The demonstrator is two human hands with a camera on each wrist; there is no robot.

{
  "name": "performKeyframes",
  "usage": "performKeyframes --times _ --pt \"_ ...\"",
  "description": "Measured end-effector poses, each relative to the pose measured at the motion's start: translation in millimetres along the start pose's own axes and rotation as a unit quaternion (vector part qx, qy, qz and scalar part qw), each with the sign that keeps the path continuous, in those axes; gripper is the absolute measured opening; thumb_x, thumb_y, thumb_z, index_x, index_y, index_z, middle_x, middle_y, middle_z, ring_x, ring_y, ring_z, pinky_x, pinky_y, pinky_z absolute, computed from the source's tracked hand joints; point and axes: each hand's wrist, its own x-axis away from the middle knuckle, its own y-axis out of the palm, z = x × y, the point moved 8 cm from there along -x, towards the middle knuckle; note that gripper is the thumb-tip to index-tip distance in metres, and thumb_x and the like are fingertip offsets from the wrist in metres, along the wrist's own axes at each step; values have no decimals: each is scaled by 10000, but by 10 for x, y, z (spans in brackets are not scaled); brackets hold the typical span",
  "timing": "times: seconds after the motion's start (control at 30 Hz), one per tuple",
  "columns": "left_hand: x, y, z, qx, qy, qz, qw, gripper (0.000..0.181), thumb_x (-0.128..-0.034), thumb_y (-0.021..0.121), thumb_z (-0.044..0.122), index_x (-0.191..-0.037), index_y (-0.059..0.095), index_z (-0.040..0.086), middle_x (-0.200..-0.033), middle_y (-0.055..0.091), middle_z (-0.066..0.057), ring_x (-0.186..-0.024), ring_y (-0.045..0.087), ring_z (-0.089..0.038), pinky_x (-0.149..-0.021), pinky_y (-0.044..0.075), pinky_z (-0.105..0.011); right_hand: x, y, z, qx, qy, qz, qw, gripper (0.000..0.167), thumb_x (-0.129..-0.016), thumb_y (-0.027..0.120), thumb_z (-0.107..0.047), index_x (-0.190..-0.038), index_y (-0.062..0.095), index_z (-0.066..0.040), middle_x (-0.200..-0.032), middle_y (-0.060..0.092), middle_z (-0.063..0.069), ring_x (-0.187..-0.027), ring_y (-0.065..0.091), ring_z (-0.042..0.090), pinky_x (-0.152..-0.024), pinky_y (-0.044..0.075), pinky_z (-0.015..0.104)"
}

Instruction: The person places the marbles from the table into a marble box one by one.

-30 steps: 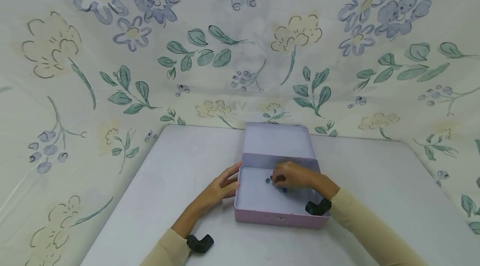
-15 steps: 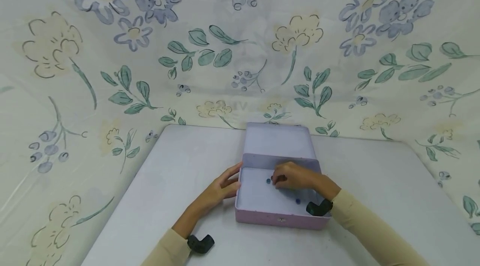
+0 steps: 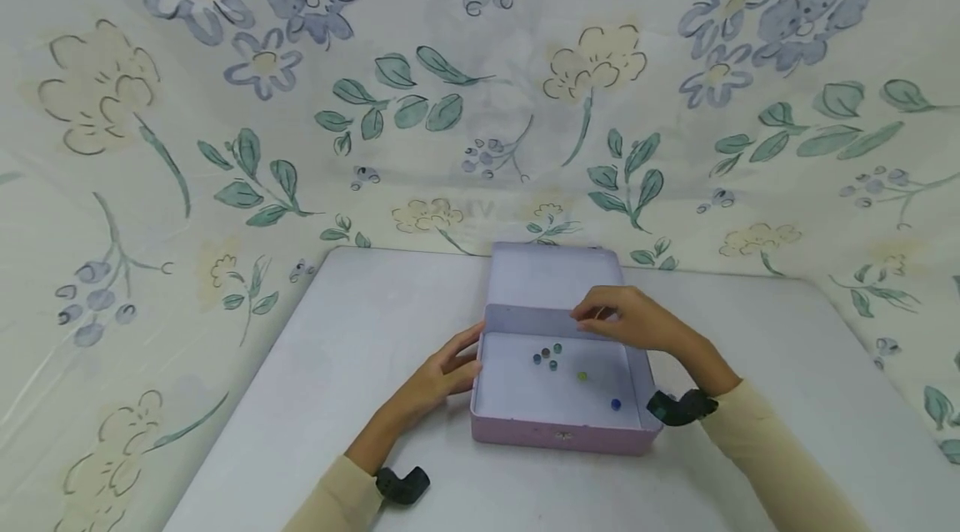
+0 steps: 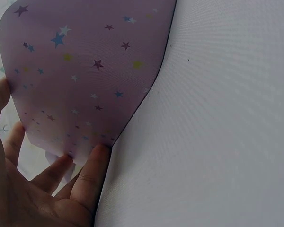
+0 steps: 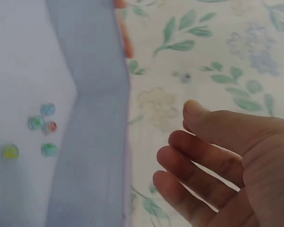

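A shallow lilac box [image 3: 562, 430] stands on the table with its lid [image 3: 555, 275] laid back. Inside lie several glass marbles: a loose cluster with a reddish marble [image 5: 50, 127] and a green marble [image 5: 49, 149], a yellow marble [image 3: 582, 376] apart, and a blue marble [image 3: 616, 404] near the front right corner. My left hand [image 3: 442, 369] touches the box's left outer wall with extended fingers; the left wrist view shows its fingertips against the star-printed side [image 4: 92, 61]. Above the box's back right part hovers my right hand [image 3: 633, 317], fingers loosely bent, nothing between them.
The white table [image 3: 375, 298] extends to both sides of the box. A flowered sheet [image 3: 480, 98] rises behind the table and around its sides. Each wrist wears a dark device, such as the black one [image 3: 402, 485] on the left.
My right hand has lifted up and to the right from among the marbles, uncovering the cluster and yellow marble. The blue marble has rolled rightward. The left hand stays put.
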Motion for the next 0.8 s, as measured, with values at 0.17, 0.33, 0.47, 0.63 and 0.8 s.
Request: performKeyframes --times 0.17,0.33,0.47,0.63,0.8 --pt "-9 0 4 -8 -7 -15 10000 653 -1037 543 281 -1597 211 332 -1685 141 -39 -1515 242 -400 -1101 436 -563 409 -297 83 236 410 496 9976 182 -900 732 -92 -1079 748 -122 -1019 742 12 -922 665 47 -825 583 240" --pt "-15 -25 -7 -22 -43 46 10000 645 -1034 548 276 -1588 228 354 -1684 152 -30 -1516 246 -391 -1101 438 -560 935 -391 270 314 906 1042 9899 159 -929 700 -99 -1077 737 -144 -1013 730 -24 -905 647 -19 -796 568 187" --pt "-27 -43 5 -53 -16 76 10000 640 -1031 555 291 -1579 237 382 -1683 154 -28 -1515 249 -389 -1103 434 -564 1247 -320 412 311 1134 1135 9865 155 -931 696 -100 -1075 738 -138 -1010 737 6 -890 640 -29 -759 565 186" --pt "-38 -45 6 -61 10 100 9999 641 -1031 555 284 -1579 238 382 -1684 152 -49 -1509 257 -405 -1098 436 -568 1506 -167 629 108 1660 871 9822 171 -938 687 -121 -1098 739 -96 -1042 749 56 -902 636 -48 -750 565 182" --pt "-33 -28 -21 -71 -70 96 9999 632 -1043 527 227 -1586 232 358 -1683 154 -54 -1510 250 -411 -1094 440 -567 1605 -12 789 -27 1987 713 9775 174 -941 681 -122 -1102 744 -98 -1061 754 45 -929 642 -39 -756 564 185"
